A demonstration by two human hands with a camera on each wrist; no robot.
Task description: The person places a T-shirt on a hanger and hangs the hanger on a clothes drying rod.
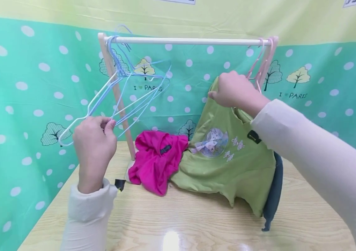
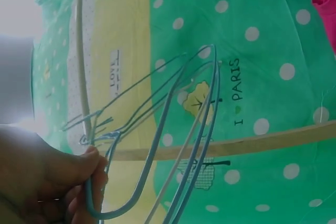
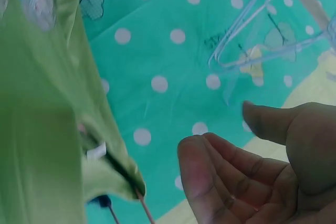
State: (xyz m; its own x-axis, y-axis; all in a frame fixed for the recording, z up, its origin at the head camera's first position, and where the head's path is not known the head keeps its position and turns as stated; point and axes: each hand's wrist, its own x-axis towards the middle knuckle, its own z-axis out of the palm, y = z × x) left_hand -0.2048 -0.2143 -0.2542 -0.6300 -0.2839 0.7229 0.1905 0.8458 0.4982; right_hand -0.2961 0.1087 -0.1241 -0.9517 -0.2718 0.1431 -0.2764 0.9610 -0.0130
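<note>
My left hand pinches the lower end of a blue wire hanger between thumb and fingers. Several more blue hangers and a white one hang beside it at the rack's left end. In the head view my right hand is at the shoulder of a green printed T-shirt. From the right wrist, that hand shows its thumb apart from loosely bent fingers, nothing between them. The shirt hangs on the right below the pink hangers, its hem near the table. Behind it a dark blue garment shows partly.
A small rack with a white rail and wooden posts stands on the table. Between its posts lies a crumpled magenta garment with a black patch. A dotted cloth backdrop hangs behind and to the left.
</note>
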